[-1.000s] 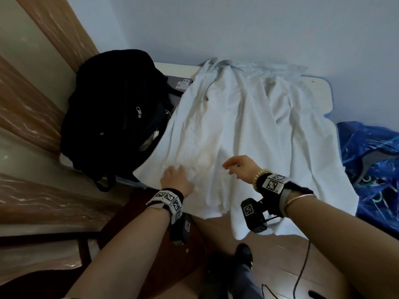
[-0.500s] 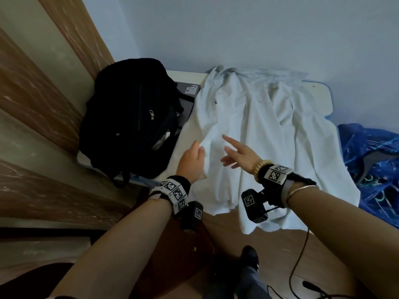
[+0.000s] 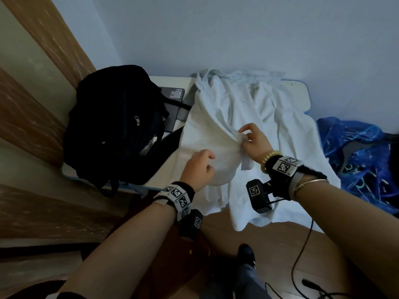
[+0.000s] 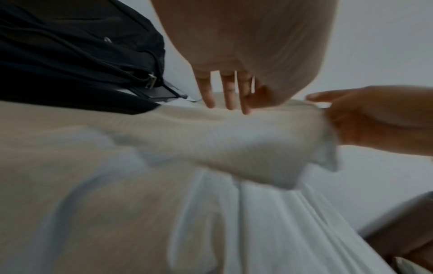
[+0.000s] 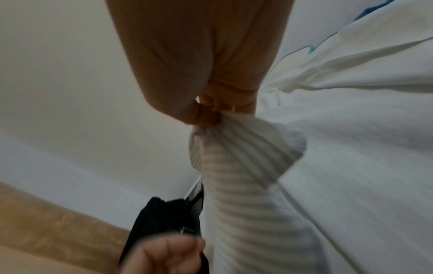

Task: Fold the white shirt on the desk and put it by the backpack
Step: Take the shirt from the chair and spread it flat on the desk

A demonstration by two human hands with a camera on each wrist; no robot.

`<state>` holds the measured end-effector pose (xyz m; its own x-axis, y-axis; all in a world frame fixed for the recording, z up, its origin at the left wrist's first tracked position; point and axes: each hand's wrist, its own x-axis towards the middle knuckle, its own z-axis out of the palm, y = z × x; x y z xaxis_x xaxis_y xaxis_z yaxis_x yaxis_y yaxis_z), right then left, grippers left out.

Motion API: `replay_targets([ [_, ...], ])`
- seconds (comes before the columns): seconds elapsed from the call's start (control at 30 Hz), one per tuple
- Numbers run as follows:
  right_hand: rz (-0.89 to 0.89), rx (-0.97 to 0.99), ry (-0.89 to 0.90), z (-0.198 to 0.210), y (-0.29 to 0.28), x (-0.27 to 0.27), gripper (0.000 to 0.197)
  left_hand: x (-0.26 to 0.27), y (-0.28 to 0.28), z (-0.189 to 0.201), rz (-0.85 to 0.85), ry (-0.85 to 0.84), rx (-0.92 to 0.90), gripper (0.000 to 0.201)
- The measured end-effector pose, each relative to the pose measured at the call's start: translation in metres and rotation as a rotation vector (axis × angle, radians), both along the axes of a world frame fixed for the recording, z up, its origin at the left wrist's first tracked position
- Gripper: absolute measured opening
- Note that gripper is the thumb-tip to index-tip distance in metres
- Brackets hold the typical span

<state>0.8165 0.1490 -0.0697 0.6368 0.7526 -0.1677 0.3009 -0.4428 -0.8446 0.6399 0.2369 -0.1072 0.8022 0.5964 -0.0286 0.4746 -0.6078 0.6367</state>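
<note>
The white shirt (image 3: 269,130) lies spread over the desk (image 3: 300,93), and its hem hangs off the front edge. A black backpack (image 3: 114,126) stands on the desk's left end, touching the shirt's left side. My right hand (image 3: 243,137) pinches a bunched fold of the shirt's left panel and holds it raised; the right wrist view shows the pinch (image 5: 211,113) on ribbed cloth (image 5: 246,185). My left hand (image 3: 207,160) hovers over the same panel, near the front. Its fingers (image 4: 227,100) point down onto the fabric (image 4: 211,148) and hold nothing.
A grey laptop (image 3: 174,104) lies under the backpack's right side and the shirt's edge. A blue plastic bag (image 3: 356,152) sits on the floor to the right of the desk. A black cable (image 3: 300,255) trails over the wooden floor near my feet. Brown panelling runs along the left.
My right hand went from open, pointing fingers to pinching a fold of the shirt and lifting it. My left hand left the shirt's left edge and moved right, over the panel.
</note>
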Motion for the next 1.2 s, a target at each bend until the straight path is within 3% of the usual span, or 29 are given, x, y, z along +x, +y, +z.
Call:
replay_targets([
  [0.07, -0.097, 0.027, 0.003, 0.005, -0.008, 0.011, 0.032, -0.005, 0.014, -0.017, 0.064, 0.235, 0.05, 0.053],
  [0.17, -0.181, 0.047, 0.003, 0.013, -0.021, 0.023, 0.027, -0.013, 0.027, -0.037, 0.154, 0.519, -0.005, 0.082],
  [0.27, -0.229, 0.041, -0.056, 0.017, -0.035, 0.033, 0.045, -0.017, 0.032, -0.051, 0.154, 0.66, -0.048, 0.089],
  [0.33, -0.256, -0.025, -0.111, 0.015, -0.045, 0.039, 0.053, -0.015, 0.031, -0.057, 0.123, 0.695, -0.038, 0.083],
  [0.47, -0.311, -0.147, -0.128, 0.004, -0.057, 0.053, 0.035, -0.004, 0.026, -0.057, 0.072, 0.63, 0.128, 0.031],
  [0.6, -0.366, -0.176, -0.225, -0.001, -0.063, 0.066, 0.035, -0.007, 0.034, -0.042, 0.211, 0.347, 0.142, 0.024],
  [0.73, -0.405, -0.224, -0.238, 0.002, -0.07, 0.067, 0.044, -0.03, 0.055, -0.026, 0.172, 0.305, 0.32, 0.021],
  [0.9, -0.32, -0.343, -0.225, -0.012, -0.082, 0.055, 0.021, -0.053, 0.065, -0.025, 0.096, 0.436, 0.386, 0.022],
  [1.03, -0.242, -0.461, -0.234, -0.021, -0.096, 0.045, 0.025, -0.064, 0.061, -0.033, 0.045, 0.633, 0.362, 0.024],
  [1.2, -0.125, -0.67, -0.199, -0.034, -0.108, 0.028, 0.028, -0.061, 0.053, -0.04, -0.074, 1.009, 0.302, 0.029],
])
